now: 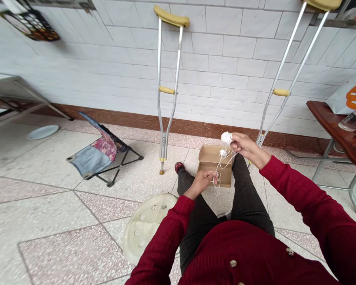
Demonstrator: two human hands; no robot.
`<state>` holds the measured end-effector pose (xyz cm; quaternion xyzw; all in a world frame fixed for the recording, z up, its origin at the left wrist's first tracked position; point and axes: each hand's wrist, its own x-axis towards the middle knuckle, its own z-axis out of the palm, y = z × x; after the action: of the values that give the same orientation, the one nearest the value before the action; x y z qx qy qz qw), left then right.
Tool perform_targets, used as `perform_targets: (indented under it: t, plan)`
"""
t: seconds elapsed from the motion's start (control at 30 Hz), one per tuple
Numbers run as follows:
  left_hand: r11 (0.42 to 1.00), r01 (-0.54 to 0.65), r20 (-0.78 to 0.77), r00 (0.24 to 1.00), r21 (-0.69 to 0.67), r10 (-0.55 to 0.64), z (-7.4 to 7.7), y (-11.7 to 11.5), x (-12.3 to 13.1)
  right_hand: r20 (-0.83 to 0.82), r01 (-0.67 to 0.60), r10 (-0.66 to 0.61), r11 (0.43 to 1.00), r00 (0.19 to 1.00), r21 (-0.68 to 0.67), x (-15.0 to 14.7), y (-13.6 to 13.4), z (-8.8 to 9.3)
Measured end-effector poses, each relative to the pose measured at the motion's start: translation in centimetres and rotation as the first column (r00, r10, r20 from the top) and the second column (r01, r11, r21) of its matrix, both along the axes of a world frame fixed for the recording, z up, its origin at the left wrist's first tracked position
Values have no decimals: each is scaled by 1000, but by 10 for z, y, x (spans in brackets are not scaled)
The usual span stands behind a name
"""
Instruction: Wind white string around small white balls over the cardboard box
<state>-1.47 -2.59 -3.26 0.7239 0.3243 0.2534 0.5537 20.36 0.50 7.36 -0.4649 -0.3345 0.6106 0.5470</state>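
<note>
Your right hand (247, 148) is raised above your knees, and its fingers are closed around a white ball of string (226, 138). Your left hand (203, 180) is lower, over your left thigh, and it pinches the loose strand (221, 164) that hangs in loops from the ball between both hands. Just behind the hands, on the floor between your legs, stands an open cardboard box (207, 152), and a second small white ball (223, 152) lies in it. One crutch (166, 99) leans on the tiled wall just left of the box, and another crutch (287, 79) leans to the right. A pale plastic stool (142, 229) is beside your left leg, and a folding stool (101, 154) stands further left. A brown table (332, 126) stands at the right, well apart.
</note>
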Motion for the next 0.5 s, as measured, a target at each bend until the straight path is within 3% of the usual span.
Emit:
perform_targets:
  t: [0.07,0.1,0.2,0.27,0.37,0.43,0.5]
  plan:
    - [999,-36,-55,998,40,38,-5,15,-1,-6,-246,246,966,969,-74,-13,-26,-11]
    - [995,-59,-86,994,76,65,-3,23,-1,5,-362,365,923,931,-127,-18,-39,-19]
    - [952,-137,-178,965,274,190,20,45,-2,135,-456,498,853,856,-255,-23,-65,-52]
    - [887,-135,-213,945,441,250,40,50,1,252,-338,407,900,878,-273,-18,-65,-73]
    - [828,-88,-223,942,554,250,56,38,13,375,-32,84,989,923,-143,-8,-42,-89]
    - [858,-71,-225,951,509,212,55,23,23,384,128,-108,991,917,-27,-7,-23,-88]
    - [919,-74,-203,966,387,163,51,11,30,329,206,-211,977,920,50,-13,-9,-80]
